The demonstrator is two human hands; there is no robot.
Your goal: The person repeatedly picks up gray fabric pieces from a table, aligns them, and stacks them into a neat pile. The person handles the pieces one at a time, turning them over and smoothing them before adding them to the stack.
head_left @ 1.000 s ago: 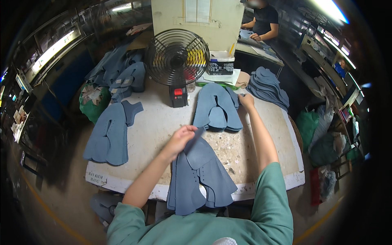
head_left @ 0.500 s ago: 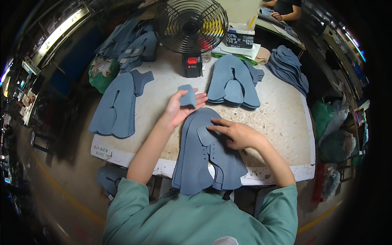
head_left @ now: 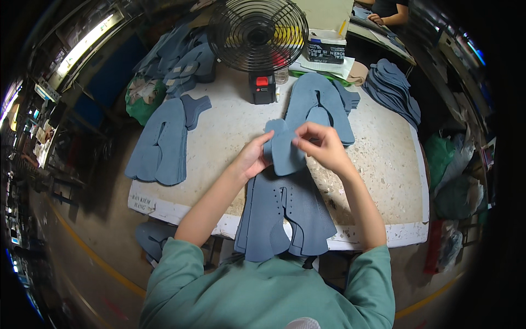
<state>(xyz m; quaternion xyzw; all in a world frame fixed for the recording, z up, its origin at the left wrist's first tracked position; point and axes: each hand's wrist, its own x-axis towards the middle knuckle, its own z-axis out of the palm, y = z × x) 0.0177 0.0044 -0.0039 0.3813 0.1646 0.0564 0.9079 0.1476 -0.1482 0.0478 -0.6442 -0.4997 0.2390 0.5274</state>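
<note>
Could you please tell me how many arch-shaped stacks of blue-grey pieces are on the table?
3 show clearly: the left stack, the far middle stack and the near stack, partly covered. The far-left pile may hide more.

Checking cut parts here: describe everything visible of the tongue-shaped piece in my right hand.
The tongue-shaped piece is thin, blue-grey, leather-like, with rounded lower corners. The right hand pinches its right side, holding it tilted above the table. Behind its left edge shows another blue-grey piece, in the left hand.
</note>
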